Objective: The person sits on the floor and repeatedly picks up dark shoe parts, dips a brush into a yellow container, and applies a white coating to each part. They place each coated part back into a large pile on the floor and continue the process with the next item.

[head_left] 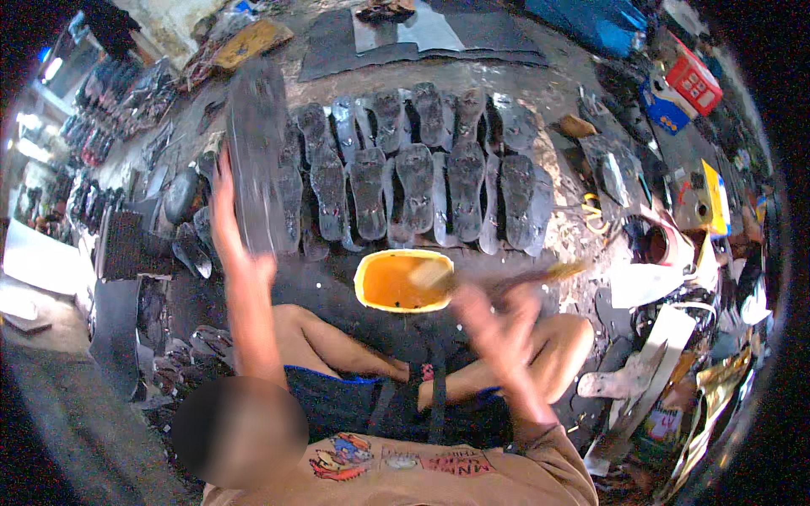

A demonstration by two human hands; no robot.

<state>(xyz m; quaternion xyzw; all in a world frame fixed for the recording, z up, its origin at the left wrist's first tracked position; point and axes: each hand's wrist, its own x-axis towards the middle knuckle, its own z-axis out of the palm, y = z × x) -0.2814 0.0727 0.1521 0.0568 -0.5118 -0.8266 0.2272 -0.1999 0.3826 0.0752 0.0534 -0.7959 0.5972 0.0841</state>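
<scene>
My left hand is up at the left, its fingers along the edge of a long dark flat piece that looks like a sole blank and is smeared by motion. My right hand, also blurred, grips a brush. The brush's pale head is over the right end of a yellow-rimmed tub of orange liquid, possibly glue. Whether the bristles touch the liquid, I cannot tell. Beyond the tub, several dark sandal soles lie in two rows, close together or overlapping.
My crossed legs are just this side of the tub. Dark sheet material lies at the far side. At the right are a red and blue box, a roll of tape and mixed scraps. More footwear lies at the left.
</scene>
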